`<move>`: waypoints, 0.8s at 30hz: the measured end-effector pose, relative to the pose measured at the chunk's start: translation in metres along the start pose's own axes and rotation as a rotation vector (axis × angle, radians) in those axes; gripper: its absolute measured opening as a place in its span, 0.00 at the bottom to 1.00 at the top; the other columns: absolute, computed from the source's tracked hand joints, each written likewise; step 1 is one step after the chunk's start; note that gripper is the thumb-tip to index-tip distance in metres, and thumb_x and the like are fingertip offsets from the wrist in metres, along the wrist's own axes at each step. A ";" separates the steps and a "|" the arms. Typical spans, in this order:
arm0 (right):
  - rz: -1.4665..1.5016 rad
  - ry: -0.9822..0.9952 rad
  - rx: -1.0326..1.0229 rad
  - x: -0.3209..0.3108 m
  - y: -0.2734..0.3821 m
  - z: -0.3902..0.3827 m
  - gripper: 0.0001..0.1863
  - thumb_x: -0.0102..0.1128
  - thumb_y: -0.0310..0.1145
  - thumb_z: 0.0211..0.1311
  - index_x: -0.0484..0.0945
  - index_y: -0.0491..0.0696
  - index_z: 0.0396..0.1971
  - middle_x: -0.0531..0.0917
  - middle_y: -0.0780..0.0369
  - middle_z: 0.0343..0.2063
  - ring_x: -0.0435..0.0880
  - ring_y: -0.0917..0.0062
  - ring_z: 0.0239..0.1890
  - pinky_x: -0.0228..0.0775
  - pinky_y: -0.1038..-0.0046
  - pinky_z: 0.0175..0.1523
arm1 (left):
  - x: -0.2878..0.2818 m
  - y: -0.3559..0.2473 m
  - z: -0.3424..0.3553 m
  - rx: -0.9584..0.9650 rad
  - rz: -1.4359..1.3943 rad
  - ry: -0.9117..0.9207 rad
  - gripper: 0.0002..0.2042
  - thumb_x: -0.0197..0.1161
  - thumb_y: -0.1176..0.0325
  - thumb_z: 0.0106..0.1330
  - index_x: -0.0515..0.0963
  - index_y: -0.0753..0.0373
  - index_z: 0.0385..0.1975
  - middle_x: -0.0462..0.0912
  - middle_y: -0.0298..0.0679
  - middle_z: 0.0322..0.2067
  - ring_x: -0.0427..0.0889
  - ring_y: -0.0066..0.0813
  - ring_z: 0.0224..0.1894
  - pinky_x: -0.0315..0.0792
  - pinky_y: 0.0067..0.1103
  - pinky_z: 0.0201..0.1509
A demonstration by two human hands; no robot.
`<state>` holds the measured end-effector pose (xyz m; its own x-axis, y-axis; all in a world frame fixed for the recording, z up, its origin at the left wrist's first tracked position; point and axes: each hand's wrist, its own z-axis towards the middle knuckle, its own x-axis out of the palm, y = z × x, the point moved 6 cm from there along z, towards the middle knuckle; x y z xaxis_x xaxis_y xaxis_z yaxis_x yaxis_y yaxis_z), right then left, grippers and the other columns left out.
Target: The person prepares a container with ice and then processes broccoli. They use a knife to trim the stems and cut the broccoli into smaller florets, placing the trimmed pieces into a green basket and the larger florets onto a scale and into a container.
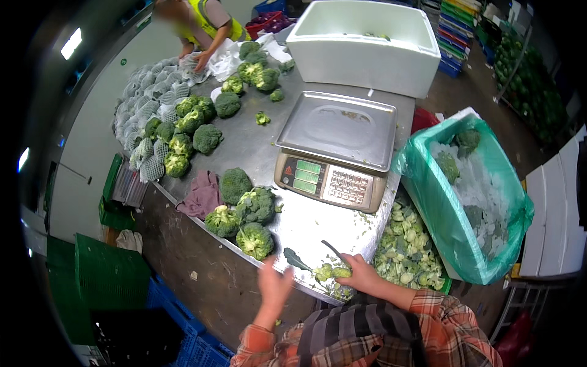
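Note:
Near the table's front edge my left hand (275, 286) is empty, its fingers apart, just below the nearest broccoli head (254, 240). To the right, my right hand (362, 275) is closed round a knife (335, 251), whose thin dark blade points up and left; the handle is hidden in the fist. Pale green broccoli trimmings (328, 273) lie on the metal table beside that hand, and a dark leaf (296, 259) rests between my hands. Several broccoli heads, some stem-up, are grouped beyond my left hand.
Ahead stands a weighing scale (339, 128). Right of it, a green-lined box (422, 189) holds ice and broccoli, beside a heap of cut stems (408, 251). A white foam box (361, 64) stands behind. At far left, a person (205, 30) handles foam nets (143, 92); a cloth (200, 194) lies nearer.

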<state>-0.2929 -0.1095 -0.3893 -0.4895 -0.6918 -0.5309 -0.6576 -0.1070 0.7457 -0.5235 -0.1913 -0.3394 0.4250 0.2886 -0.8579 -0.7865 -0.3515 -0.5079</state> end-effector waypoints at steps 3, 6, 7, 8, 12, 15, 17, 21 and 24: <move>0.046 -0.041 -0.177 0.012 -0.015 0.008 0.39 0.67 0.46 0.45 0.63 0.45 0.56 0.72 0.52 0.42 0.78 0.66 0.33 0.73 0.69 0.39 | 0.065 -0.042 -0.033 0.225 0.082 0.504 0.29 0.64 0.67 0.49 0.64 0.66 0.54 0.68 0.56 0.46 0.73 0.52 0.46 0.70 0.34 0.47; 0.458 0.282 0.267 0.028 -0.040 0.004 0.30 0.62 0.41 0.50 0.67 0.46 0.54 0.78 0.60 0.34 0.73 0.81 0.13 0.69 0.77 0.19 | 0.105 -0.043 -0.032 0.087 -0.179 0.584 0.31 0.64 0.70 0.48 0.63 0.67 0.55 0.68 0.58 0.47 0.73 0.53 0.46 0.70 0.33 0.50; 0.575 0.319 0.260 0.019 -0.029 -0.004 0.28 0.61 0.40 0.52 0.68 0.50 0.54 0.78 0.63 0.28 0.73 0.81 0.13 0.69 0.77 0.19 | 0.116 -0.041 -0.026 0.096 -0.210 0.587 0.31 0.64 0.70 0.47 0.63 0.68 0.54 0.69 0.59 0.47 0.73 0.53 0.46 0.70 0.33 0.50; 0.668 0.275 0.259 0.009 -0.027 -0.011 0.27 0.58 0.39 0.53 0.67 0.55 0.56 0.77 0.64 0.25 0.72 0.82 0.12 0.69 0.80 0.18 | 0.112 -0.058 -0.014 0.063 -0.299 0.643 0.31 0.64 0.69 0.47 0.64 0.70 0.54 0.70 0.60 0.47 0.74 0.52 0.48 0.69 0.32 0.52; 0.965 0.139 0.197 -0.051 -0.034 0.026 0.29 0.56 0.36 0.55 0.63 0.46 0.58 0.76 0.65 0.33 0.75 0.84 0.28 0.69 0.80 0.28 | 0.102 -0.105 0.067 0.033 -0.394 0.623 0.35 0.70 0.64 0.47 0.63 0.72 0.55 0.76 0.50 0.42 0.81 0.35 0.38 0.74 0.25 0.44; 1.095 -0.379 -0.165 -0.229 0.045 0.063 0.26 0.56 0.41 0.57 0.64 0.47 0.53 0.75 0.64 0.34 0.77 0.82 0.27 0.65 0.80 0.22 | 0.015 -0.221 0.175 0.312 -0.930 0.362 0.32 0.58 0.71 0.60 0.53 0.64 0.64 0.62 0.45 0.59 0.69 0.25 0.50 0.68 0.22 0.52; 1.163 -0.672 -0.404 -0.346 0.089 0.052 0.25 0.57 0.45 0.58 0.64 0.47 0.50 0.74 0.64 0.34 0.79 0.81 0.27 0.63 0.80 0.18 | -0.050 -0.296 0.207 0.475 -1.267 0.041 0.29 0.54 0.74 0.62 0.52 0.63 0.63 0.59 0.43 0.59 0.68 0.30 0.53 0.65 0.23 0.55; 1.197 -0.806 -0.457 -0.412 0.088 0.024 0.22 0.57 0.44 0.60 0.66 0.46 0.48 0.75 0.64 0.31 0.82 0.76 0.32 0.64 0.81 0.17 | -0.041 -0.318 0.220 0.488 -1.250 -0.094 0.23 0.52 0.76 0.62 0.59 0.64 0.58 0.64 0.43 0.56 0.69 0.31 0.52 0.65 0.23 0.54; 1.084 -0.861 -0.295 -0.356 0.018 -0.018 0.19 0.55 0.46 0.60 0.70 0.46 0.42 0.75 0.63 0.26 0.77 0.80 0.20 0.62 0.80 0.16 | 0.041 -0.304 0.200 0.393 -1.090 0.108 0.20 0.53 0.75 0.62 0.63 0.66 0.55 0.68 0.42 0.52 0.69 0.29 0.51 0.64 0.22 0.53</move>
<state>-0.1206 0.1217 -0.1795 -0.9287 0.1081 0.3546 0.3536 -0.0292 0.9349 -0.3570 0.1057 -0.2049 0.9830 0.1834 0.0071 -0.0571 0.3419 -0.9380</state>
